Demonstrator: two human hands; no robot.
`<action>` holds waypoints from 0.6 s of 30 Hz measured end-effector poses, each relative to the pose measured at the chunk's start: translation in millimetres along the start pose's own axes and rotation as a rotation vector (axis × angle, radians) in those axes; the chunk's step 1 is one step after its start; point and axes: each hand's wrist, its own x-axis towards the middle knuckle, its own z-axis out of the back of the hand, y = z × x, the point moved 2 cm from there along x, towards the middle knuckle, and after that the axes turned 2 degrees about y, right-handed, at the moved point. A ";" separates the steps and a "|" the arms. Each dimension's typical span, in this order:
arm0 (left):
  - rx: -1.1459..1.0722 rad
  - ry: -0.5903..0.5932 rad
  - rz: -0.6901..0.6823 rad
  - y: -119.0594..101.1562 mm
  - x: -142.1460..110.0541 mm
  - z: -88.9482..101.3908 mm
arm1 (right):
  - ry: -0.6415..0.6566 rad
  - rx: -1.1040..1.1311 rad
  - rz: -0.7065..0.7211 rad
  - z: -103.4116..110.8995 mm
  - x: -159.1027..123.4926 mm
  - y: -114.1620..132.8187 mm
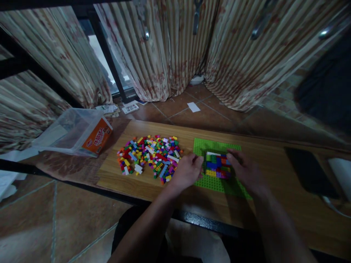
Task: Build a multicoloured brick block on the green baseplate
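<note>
Far left you've got a clear plastic tub (64, 126), then a loose pile of colored bricks (159, 156) on the wooden table (153, 128). Your left hand (187, 171) has its fingers bunched together just beside the multicolor brick build (218, 166), which sits on the green baseplate (203, 143). Your right hand (246, 170) is curled at the build's right edge, but honestly it's too blurry to tell if either hand's actually gripping anything. Dark flat device (309, 170) lies farther right.

The right hand (244, 170) is covering part of the green baseplate (199, 145), and blur is softening its outline. The left hand (188, 170) is hiding whether anything is sitting within its grasp. The right edge is cutting off a white object (342, 173) and a dark, blurred shape (326, 86).
</note>
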 end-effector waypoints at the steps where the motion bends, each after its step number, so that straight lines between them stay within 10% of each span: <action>1: -0.043 -0.021 -0.030 -4.0 -1.4 5.5 | -0.031 0.002 -0.015 1.2 -0.3 0.8; 18: -0.376 -0.288 -0.205 -25.7 -9.9 46.7 | -0.039 -0.214 0.177 -33.7 -2.6 5.8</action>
